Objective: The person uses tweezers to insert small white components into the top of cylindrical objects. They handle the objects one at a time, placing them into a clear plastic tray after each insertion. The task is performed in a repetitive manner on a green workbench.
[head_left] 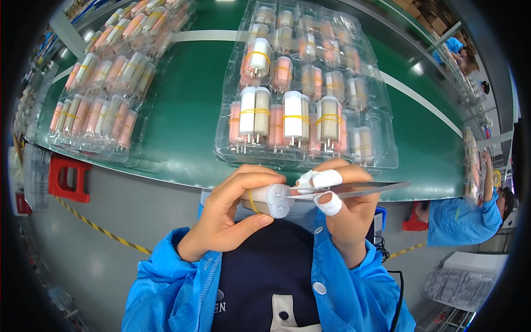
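My left hand grips a small bundle of white tubes bound by a yellow rubber band, held close to my chest. My right hand, with white tape on two fingers, holds metal tweezers whose tips touch the end of the bundle. Just beyond my hands, a clear plastic tray on the green belt holds several banded bundles of white, beige and pink tubes.
A second clear tray full of pink and beige tubes lies at the left of the belt. A red stool stands below the belt's edge. Another person in a blue coat works at the right. Yellow-black tape marks the grey floor.
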`<state>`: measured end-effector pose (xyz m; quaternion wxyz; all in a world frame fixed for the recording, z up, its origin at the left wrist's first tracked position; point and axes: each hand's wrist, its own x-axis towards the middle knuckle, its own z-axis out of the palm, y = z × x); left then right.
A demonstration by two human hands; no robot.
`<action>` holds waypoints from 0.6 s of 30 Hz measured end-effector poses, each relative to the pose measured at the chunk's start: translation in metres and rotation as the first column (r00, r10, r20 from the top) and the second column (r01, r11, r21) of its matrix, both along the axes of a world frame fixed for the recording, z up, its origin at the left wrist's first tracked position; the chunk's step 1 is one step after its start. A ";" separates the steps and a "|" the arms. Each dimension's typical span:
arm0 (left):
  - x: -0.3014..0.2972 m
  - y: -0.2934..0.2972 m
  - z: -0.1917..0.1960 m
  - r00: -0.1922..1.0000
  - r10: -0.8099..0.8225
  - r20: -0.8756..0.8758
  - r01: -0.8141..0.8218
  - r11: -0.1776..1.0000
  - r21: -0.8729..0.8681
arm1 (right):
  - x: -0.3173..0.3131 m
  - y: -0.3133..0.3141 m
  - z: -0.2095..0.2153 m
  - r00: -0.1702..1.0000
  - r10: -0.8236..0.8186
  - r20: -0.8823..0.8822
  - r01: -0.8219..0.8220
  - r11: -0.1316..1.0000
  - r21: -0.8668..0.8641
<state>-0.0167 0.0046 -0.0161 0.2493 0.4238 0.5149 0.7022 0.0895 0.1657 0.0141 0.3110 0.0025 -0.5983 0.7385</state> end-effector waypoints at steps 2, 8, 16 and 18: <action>0.000 0.002 -0.005 0.997 0.036 -0.072 -0.035 0.999 0.015 | 0.001 -0.002 -0.002 0.999 -0.034 -0.013 0.035 0.996 0.088; 0.001 0.003 -0.007 0.971 0.105 -0.215 -0.101 0.994 0.028 | 0.001 -0.009 -0.002 0.993 -0.113 0.038 0.106 0.982 0.155; -0.001 0.002 -0.011 0.929 0.144 -0.340 -0.143 0.989 0.029 | -0.002 -0.011 -0.005 0.991 -0.115 0.070 0.107 0.987 0.117; -0.001 0.002 -0.013 0.930 0.143 -0.338 -0.141 0.990 0.028 | -0.003 -0.011 -0.006 0.991 -0.116 0.065 0.109 0.988 0.106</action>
